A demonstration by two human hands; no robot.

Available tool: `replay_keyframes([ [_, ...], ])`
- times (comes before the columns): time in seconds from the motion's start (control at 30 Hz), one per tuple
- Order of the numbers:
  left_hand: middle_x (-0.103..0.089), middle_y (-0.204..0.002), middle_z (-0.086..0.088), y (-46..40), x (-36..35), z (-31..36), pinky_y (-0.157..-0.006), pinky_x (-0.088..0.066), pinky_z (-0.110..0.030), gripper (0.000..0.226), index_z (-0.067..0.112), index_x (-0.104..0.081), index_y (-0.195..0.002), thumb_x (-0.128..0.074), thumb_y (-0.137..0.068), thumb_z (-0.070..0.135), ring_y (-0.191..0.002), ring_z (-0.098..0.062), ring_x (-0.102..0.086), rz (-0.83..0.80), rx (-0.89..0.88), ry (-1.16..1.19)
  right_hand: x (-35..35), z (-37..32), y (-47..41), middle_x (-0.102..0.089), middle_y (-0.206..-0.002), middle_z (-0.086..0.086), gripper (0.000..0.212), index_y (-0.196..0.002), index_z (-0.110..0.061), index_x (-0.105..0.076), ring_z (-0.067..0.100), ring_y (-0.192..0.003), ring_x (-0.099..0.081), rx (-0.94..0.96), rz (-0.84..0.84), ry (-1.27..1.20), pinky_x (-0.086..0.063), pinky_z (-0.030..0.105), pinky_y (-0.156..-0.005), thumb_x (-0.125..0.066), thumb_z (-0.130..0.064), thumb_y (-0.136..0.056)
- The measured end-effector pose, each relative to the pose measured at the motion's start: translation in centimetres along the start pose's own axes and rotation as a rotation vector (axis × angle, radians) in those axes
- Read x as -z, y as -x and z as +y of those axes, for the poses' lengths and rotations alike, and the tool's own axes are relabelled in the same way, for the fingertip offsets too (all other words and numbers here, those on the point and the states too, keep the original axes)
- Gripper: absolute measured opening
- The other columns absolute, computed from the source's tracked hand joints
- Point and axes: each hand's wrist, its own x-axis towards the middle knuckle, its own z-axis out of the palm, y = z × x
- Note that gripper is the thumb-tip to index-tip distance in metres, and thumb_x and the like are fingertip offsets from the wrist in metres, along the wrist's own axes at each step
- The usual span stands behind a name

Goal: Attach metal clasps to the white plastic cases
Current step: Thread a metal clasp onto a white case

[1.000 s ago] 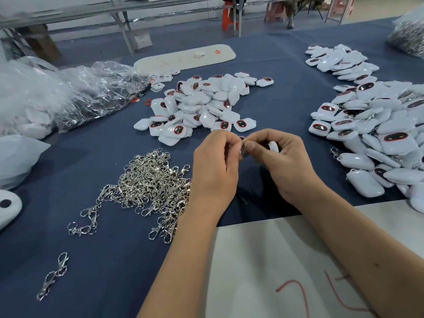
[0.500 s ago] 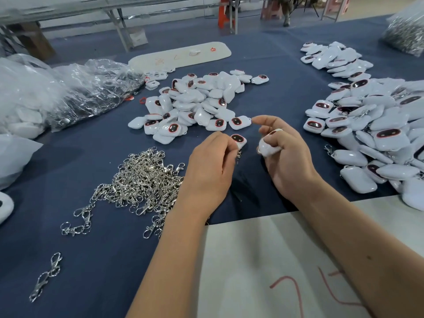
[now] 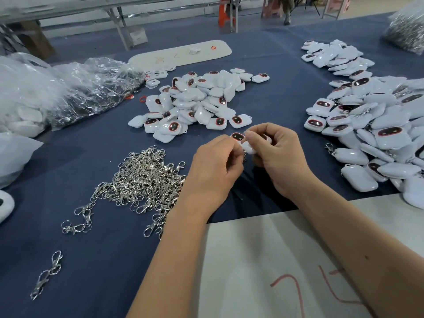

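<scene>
My right hand [image 3: 278, 154] grips a white plastic case [image 3: 249, 147] over the blue cloth at the table's middle. My left hand [image 3: 214, 166] meets it from the left, fingers curled and pinching a small metal clasp [image 3: 245, 157] at the case's edge; the clasp is mostly hidden. Another case with a dark red-rimmed window [image 3: 237, 136] lies just behind my fingers. A heap of silver clasps [image 3: 146, 177] lies left of my left hand. A pile of cases [image 3: 195, 104] sits beyond my hands.
A larger heap of cases [image 3: 376, 125] fills the right side, some with clasps on. Clear plastic bags [image 3: 68, 88] lie at the left. A loose clasp [image 3: 46, 275] lies near the front left. White boards sit in front [image 3: 263, 260] and at the back [image 3: 181, 53].
My hands parted half a second ago, with the right one turning the case. They have come back together, the left hand's fingertips now against the case's edge.
</scene>
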Motion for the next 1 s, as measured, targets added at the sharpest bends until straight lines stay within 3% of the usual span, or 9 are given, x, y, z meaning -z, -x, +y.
replay_keyframes([
  [0.13,-0.063,-0.081,0.0,0.04,0.0,-0.03,-0.07,-0.05,-0.047,0.008,0.007,-0.065,-0.083,-0.067,-0.085,0.0,-0.074,-0.023,-0.058,0.002,0.01,0.002,-0.09,-0.07,0.09,-0.063,-0.062,-0.007,0.02,-0.084,-0.016,-0.077,0.014,-0.05,-0.037,0.03,-0.003,0.077,-0.033,0.026,-0.046,-0.062,-0.008,-0.093],
  [0.27,-0.065,-0.083,-0.003,0.11,-0.16,0.1,-0.07,-0.05,-0.05,0.006,0.004,-0.065,-0.084,-0.066,-0.086,-0.001,-0.075,-0.026,-0.058,-0.005,0.012,-0.012,-0.07,-0.18,0.22,-0.072,-0.069,-0.012,0.02,-0.085,-0.014,-0.078,0.003,-0.05,-0.048,0.046,0.006,0.066,-0.04,0.017,-0.047,-0.064,-0.002,-0.092],
  [0.57,-0.065,-0.086,-0.005,0.22,-0.4,0.28,-0.07,-0.05,-0.049,0.004,0.003,-0.065,-0.085,-0.065,-0.087,-0.001,-0.077,-0.028,-0.058,-0.019,0.044,-0.023,-0.1,-0.02,0.07,-0.077,-0.08,0.007,0.022,-0.08,-0.022,-0.08,0.007,-0.059,-0.057,0.052,0.004,0.072,-0.045,0.015,-0.052,-0.067,-0.005,-0.085],
  [0.67,-0.065,-0.087,-0.005,0.24,-0.42,0.33,-0.071,-0.05,-0.049,0.003,0.003,-0.065,-0.086,-0.065,-0.087,0.0,-0.077,-0.029,-0.058,-0.027,0.05,-0.036,-0.11,-0.04,0.04,-0.077,-0.081,0.004,0.026,-0.081,-0.022,-0.08,0.006,-0.059,-0.058,0.04,-0.008,0.08,-0.045,0.015,-0.052,-0.063,-0.003,-0.086],
  [0.77,-0.065,-0.087,-0.007,0.18,-0.4,0.47,-0.071,-0.049,-0.049,0.004,0.003,-0.065,-0.086,-0.064,-0.087,-0.001,-0.077,-0.03,-0.058,-0.024,0.042,-0.043,-0.17,-0.04,0.02,-0.076,-0.079,0.003,0.029,-0.083,-0.024,-0.08,0.009,-0.055,-0.053,0.015,-0.017,0.08,-0.042,0.018,-0.049,-0.059,-0.004,-0.086],
  [0.9,-0.064,-0.086,-0.008,0.14,-0.36,0.5,-0.07,-0.049,-0.05,0.004,0.002,-0.065,-0.086,-0.064,-0.087,-0.002,-0.077,-0.031,-0.058,-0.02,0.027,-0.044,-0.1,0.16,-0.31,-0.07,-0.076,0.009,0.032,-0.088,-0.025,-0.079,0.025,-0.061,-0.038,-0.016,-0.059,0.12,-0.033,0.03,-0.051,-0.052,-0.008,-0.084],
  [1.0,-0.065,-0.086,-0.007,0.16,-0.38,0.39,-0.071,-0.049,-0.049,0.005,0.003,-0.066,-0.086,-0.065,-0.087,-0.001,-0.077,-0.029,-0.058,-0.022,0.053,-0.03,0.01,0.17,-0.34,-0.065,-0.078,0.008,0.032,-0.089,-0.023,-0.075,0.026,-0.061,-0.036,-0.024,-0.107,0.123,-0.032,0.03,-0.048,-0.049,-0.006,-0.086],
])
